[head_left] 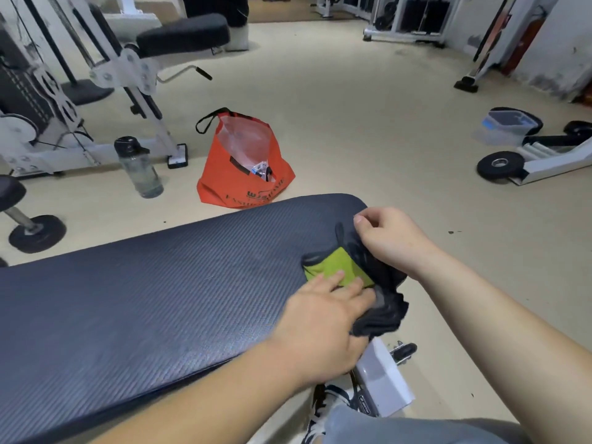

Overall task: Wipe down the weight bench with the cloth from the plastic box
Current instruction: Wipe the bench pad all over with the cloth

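Left hand [320,322] lies flat, fingers straight, pressing the dark-and-lime cloth [339,267] onto the right end of the padded counter [160,299]. Right hand [390,238] fingers pinch the cloth's far edge. Plastic box [506,126] sits well apart, far right.

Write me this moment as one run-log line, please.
stage: cloth on weight bench end | left hand: presses cloth | right hand: pinches cloth edge | plastic box: apart, far right

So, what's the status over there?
Left hand presses flat on cloth. Right hand pinches its far edge. Cloth bunched at bench end. Orange bag, bottle on floor, off the pad.
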